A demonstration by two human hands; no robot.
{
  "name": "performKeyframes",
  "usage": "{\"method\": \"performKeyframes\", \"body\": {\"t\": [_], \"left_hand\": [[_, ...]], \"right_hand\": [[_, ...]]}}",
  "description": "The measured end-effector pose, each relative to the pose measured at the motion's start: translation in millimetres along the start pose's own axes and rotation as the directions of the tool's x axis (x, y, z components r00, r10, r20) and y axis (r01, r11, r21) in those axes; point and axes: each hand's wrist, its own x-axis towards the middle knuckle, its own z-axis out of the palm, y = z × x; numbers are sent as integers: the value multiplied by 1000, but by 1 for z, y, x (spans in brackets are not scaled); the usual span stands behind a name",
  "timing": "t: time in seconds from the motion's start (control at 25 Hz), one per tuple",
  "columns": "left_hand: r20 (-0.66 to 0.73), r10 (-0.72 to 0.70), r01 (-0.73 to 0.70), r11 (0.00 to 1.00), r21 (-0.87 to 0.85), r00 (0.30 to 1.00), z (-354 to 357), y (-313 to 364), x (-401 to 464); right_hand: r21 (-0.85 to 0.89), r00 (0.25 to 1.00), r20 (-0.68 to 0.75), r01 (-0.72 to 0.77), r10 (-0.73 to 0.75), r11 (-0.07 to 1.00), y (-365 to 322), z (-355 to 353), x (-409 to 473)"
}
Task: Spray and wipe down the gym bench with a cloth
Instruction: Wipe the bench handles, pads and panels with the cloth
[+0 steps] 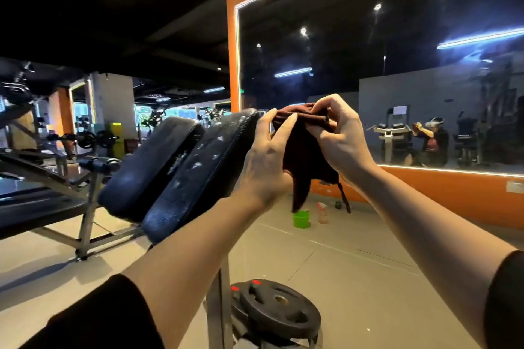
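I hold the dark red cloth in the air with both hands, my left hand gripping its near edge and my right hand pinching the bunched top, just beside the upper end of the spray-flecked black bench pad. A spray bottle and green cup stand on the floor beyond.

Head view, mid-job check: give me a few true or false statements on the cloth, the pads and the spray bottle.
1. Both hands, left hand and right hand, hold the dark red cloth. True.
2. The cloth is pressed flat on the near pad. False: it is held up in the air beside the pad.
3. White droplets show on the near pad. True.
4. The spray bottle is in the right hand. False: it stands on the floor by the green cup.
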Motion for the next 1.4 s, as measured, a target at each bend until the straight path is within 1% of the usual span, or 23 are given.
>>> {"method": "performKeyframes", "body": {"t": [0.12,0.24,0.28,0.32,0.36,0.48,0.6,0.64,0.76,0.84,0.88,0.92,0.96,1.0,1.04,1.08,1.12,1.2,1.24,1.28,1.32,1.36,1.4], "left_hand": [[176,-13,14,1000,-6,984,-44,-19,-9],[449,-47,34,999,38,892,-88,-51,-22],[494,-53,32,998,50,868,-101,-63,-26],[498,-58,38,998,50,865,-111,-74,-28],[462,-70,59,998,37,884,-118,-83,-29],[224,-154,149,988,41,962,-126,-102,-25],[77,-187,174,973,152,979,-123,-119,-21],[52,-193,183,972,149,980,-121,-124,-20],[-34,-170,173,977,124,985,-113,-139,-16],[-145,-187,206,970,131,972,-109,-146,-13],[-194,-205,232,964,129,959,-108,-149,-11],[-225,-208,241,962,127,952,-106,-152,-9],[-235,-192,225,966,124,953,-103,-156,-6],[-232,-170,199,974,108,958,-101,-159,-2],[-223,-157,176,982,70,962,-98,-161,3],[-205,-154,161,987,13,966,-95,-161,10],[-179,-155,148,988,-53,972,-90,-160,19],[-79,-146,125,968,-218,986,-77,-158,38],[4,-135,129,944,-305,991,-68,-159,46],[106,-111,141,929,-342,988,-57,-160,53],[211,-79,141,945,-294,974,-44,-162,56],[290,-53,114,974,-195,955,-32,-165,56],[320,-35,75,991,-114,947,-22,-170,56]], "right_hand": [[24,996,61,-67,66,997,-24,36,0],[-28,991,75,-108,110,994,-40,78,6],[-62,989,72,-121,126,991,-44,91,11],[-95,986,82,-135,143,986,-47,104,15],[-123,982,102,-144,157,982,-50,115,19],[-174,968,196,-122,156,977,-57,145,28],[-217,935,284,-154,214,964,-63,168,36],[-192,923,303,-184,236,964,-65,173,38],[13,855,425,-333,296,943,-67,183,35],[97,789,540,-406,295,909,-63,187,32],[121,781,557,-411,281,904,-59,189,31],[121,814,517,-374,263,919,-54,188,31],[72,880,408,-297,244,952,-47,186,33],[-51,946,250,-200,207,978,-37,181,36],[-251,984,91,-126,153,960,-26,175,40],[-447,994,-12,-103,110,888,-15,168,45],[-577,993,-54,-116,105,808,-3,160,49],[-679,986,-47,-150,161,719,20,151,57],[-679,982,-28,-158,189,717,29,149,59],[-665,979,-5,-157,206,730,36,148,61],[-652,977,21,-148,213,744,42,147,62],[-648,977,43,-131,208,750,46,146,60],[-648,978,50,-122,201,752,48,145,60]]}}
